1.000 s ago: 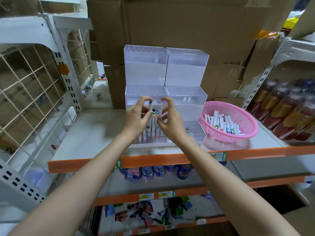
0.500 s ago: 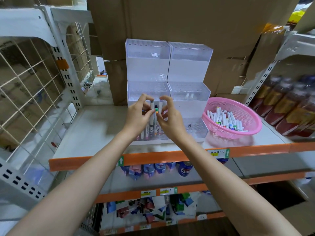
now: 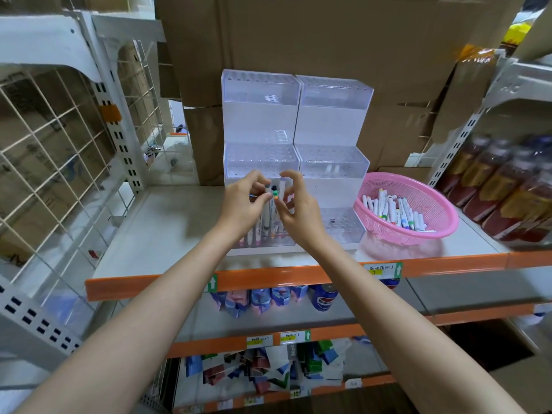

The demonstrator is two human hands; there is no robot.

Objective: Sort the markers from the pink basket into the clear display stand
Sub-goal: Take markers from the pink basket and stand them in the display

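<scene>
early days imo: few white markers (image 3: 265, 225) sit in the front tier of the clear stepped acrylic display stand (image 3: 331, 121), left hand (image 3: 243, 204) and right hand (image 3: 300, 213) fingers pinching marker tops, loads left in the pink plastic basket (image 3: 448, 222)

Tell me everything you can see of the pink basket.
The pink basket is a round, shallow bowl of fine plastic mesh with a solid rim, slightly see-through. It sits upright on the pale shelf, just right of the clear display stand; whether the two touch cannot be told. Inside lies a loose heap of white markers with coloured caps, covering its bottom. The left hand and right hand are at the stand, clear of the basket.
</scene>
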